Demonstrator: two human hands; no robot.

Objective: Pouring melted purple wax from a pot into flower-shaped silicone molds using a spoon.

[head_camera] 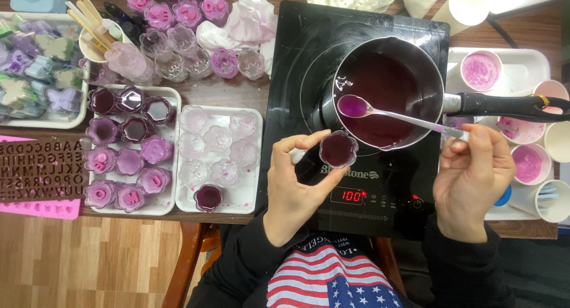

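Your left hand (294, 186) is raised, palm toward you, fingers (297, 143) and thumb curled in a pinch. Your right hand (472, 177) pinches too, fingers bent inward.

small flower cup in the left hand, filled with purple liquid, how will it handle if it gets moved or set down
The small flower cup looks brim-full of dark liquid, so any tilt would probably spill it. The left hand pinches it by fingertips only; its clear thin wall may be slick and could flex. It was likely filled from the saucepan on the lit cooktop, so it may be warm.
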